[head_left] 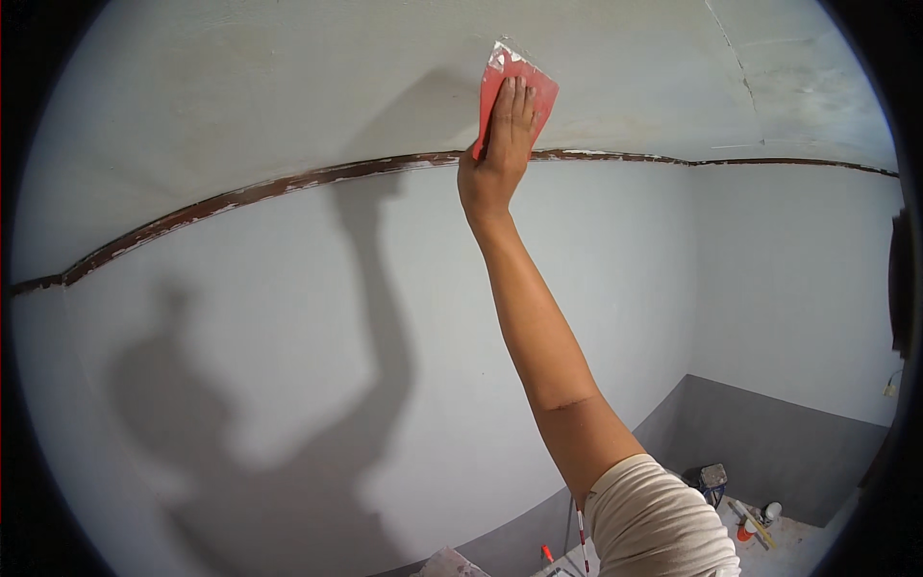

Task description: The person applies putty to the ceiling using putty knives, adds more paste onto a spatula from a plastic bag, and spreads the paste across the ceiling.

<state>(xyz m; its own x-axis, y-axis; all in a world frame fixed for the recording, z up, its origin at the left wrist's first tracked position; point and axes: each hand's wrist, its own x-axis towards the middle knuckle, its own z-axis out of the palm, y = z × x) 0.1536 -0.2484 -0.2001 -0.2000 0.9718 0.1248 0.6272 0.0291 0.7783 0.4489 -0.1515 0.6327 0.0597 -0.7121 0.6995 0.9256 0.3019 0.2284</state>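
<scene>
My right hand (502, 144) is raised at the top middle, closed on a red spreader (544, 92) with its fingers along the back. The spreader has white smears at its upper end and lies against or very near the grey, patchy ceiling (288, 87). Below it a chipped brown trim (265, 188) runs along the top of the pale wall (615, 288), on which my shadow shows. A crack runs across the ceiling at the right. My left hand is not in view.
Low at the right, a grey container (712, 475), a white can (771, 513) and several tools stand or lie on the floor (808, 543) by the grey lower wall (779, 442). A red-and-white pole (582, 539) rises near my sleeve. A dark object (900, 284) is at the right edge.
</scene>
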